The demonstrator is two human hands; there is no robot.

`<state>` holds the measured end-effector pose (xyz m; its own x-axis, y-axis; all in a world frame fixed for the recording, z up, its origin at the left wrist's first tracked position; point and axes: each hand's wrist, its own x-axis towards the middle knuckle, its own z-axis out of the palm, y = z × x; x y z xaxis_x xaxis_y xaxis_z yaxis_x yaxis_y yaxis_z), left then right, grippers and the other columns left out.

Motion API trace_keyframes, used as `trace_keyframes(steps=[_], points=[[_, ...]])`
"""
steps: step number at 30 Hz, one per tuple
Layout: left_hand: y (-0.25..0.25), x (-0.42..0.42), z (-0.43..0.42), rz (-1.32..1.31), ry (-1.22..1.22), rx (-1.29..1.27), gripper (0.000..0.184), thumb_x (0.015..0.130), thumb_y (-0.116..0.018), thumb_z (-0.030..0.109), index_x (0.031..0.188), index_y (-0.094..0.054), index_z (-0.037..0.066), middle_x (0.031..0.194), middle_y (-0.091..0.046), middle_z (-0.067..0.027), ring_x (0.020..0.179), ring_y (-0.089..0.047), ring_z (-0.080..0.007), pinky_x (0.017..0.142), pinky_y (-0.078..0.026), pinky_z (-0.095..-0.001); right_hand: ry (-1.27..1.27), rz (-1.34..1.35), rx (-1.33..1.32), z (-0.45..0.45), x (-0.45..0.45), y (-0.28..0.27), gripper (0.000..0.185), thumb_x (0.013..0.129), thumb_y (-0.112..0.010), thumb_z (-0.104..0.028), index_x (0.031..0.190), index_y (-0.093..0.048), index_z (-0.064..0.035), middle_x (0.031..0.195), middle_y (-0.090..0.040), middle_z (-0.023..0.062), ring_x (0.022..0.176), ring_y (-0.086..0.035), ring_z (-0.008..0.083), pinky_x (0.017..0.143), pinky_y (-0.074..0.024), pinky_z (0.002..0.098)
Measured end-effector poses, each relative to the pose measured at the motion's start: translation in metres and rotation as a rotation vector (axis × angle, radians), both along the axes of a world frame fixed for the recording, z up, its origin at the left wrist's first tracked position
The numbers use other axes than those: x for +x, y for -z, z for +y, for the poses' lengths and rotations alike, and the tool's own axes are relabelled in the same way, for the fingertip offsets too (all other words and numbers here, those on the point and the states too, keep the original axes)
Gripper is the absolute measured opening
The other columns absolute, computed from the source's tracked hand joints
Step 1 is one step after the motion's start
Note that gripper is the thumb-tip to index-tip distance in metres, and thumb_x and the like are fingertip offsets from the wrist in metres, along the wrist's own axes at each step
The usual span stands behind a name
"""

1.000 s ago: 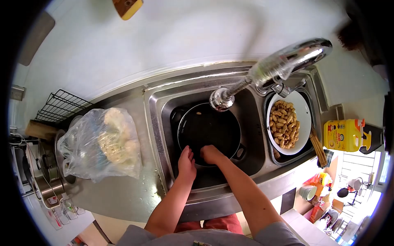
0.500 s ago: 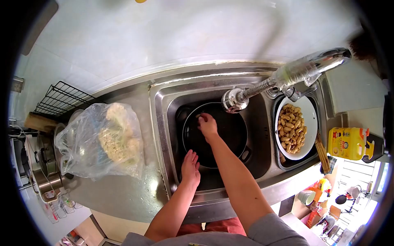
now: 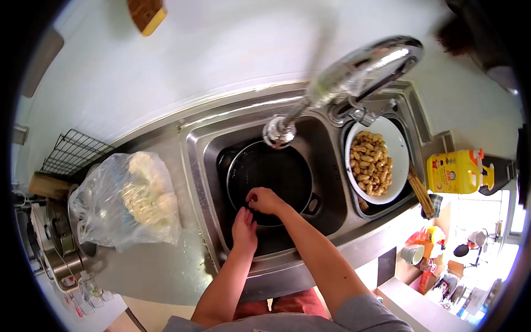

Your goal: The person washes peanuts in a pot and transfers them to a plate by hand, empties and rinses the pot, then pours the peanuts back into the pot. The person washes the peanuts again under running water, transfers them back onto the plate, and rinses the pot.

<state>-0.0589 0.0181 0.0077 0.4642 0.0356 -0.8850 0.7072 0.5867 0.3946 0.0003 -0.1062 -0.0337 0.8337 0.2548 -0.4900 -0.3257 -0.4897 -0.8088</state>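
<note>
A round black pan (image 3: 271, 171) with side handles sits in the larger sink basin. My right hand (image 3: 265, 200) is over the near part of the pan, its fingers curled together; whatever they may hold is too small and dark to make out. Just below it, at the pan's near left rim, my left hand (image 3: 244, 229) has its fingers stretched out, close to the right hand's fingertips. The faucet head (image 3: 279, 133) hangs over the far rim of the pan, and I see no clear stream from it.
A white bowl of peanuts (image 3: 371, 163) stands in the smaller right basin, with chopsticks (image 3: 421, 191) beside it. To the left lies a clear plastic bag (image 3: 124, 199) with pale food inside. A yellow jug (image 3: 454, 171) stands at the right, and a wire rack (image 3: 74, 152) at the left.
My right hand has come from the pan's far left part back toward me, next to my left hand. The whole view has shifted, with more of the wall showing.
</note>
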Motion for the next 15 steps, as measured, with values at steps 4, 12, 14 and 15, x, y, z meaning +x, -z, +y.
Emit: trace_keyframes(steps=[4,12,14,15], points=[[0.007,-0.001,-0.005,0.012,0.041,0.029,0.049,0.09,-0.052,0.031,0.133,-0.043,0.01,0.141,-0.039,-0.0074,0.132,-0.031,-0.021,0.108,-0.022,-0.0386,0.053,-0.264,-0.194,-0.047,-0.017,-0.058,0.018,0.074,-0.065,-0.01,0.091,-0.064,-0.0049,0.086,-0.064,0.013,0.082,-0.063,0.029,0.073,-0.05,0.0359],[-0.004,-0.004,-0.001,-0.043,0.176,0.077,0.054,0.085,-0.061,0.03,0.132,-0.044,0.01,0.139,-0.039,-0.0103,0.132,-0.029,-0.0242,0.109,-0.019,-0.0388,0.773,-0.584,-0.345,-0.155,-0.07,-0.161,0.016,0.077,-0.063,-0.001,0.093,-0.063,-0.0023,0.09,-0.062,0.0152,0.081,-0.061,0.031,0.074,-0.0487,0.0349],[-0.005,-0.006,-0.003,-0.052,0.204,0.076,0.054,0.085,-0.061,0.029,0.132,-0.044,0.009,0.139,-0.039,-0.0101,0.132,-0.03,-0.0239,0.109,-0.02,-0.0388,0.834,-0.66,-0.467,-0.184,-0.078,-0.16,0.017,0.08,-0.061,-0.001,0.097,-0.064,-0.0017,0.092,-0.062,0.0129,0.081,-0.062,0.0239,0.073,-0.05,0.031],[-0.007,-0.007,-0.005,-0.054,0.23,0.081,0.054,0.085,-0.061,0.029,0.133,-0.043,0.009,0.139,-0.039,-0.0102,0.132,-0.03,-0.0239,0.108,-0.02,-0.0388,0.87,-0.658,-0.517,-0.192,-0.08,-0.163,0.02,0.08,-0.06,-0.001,0.099,-0.064,-0.0025,0.096,-0.063,0.0133,0.087,-0.061,0.0252,0.077,-0.0493,0.0325]])
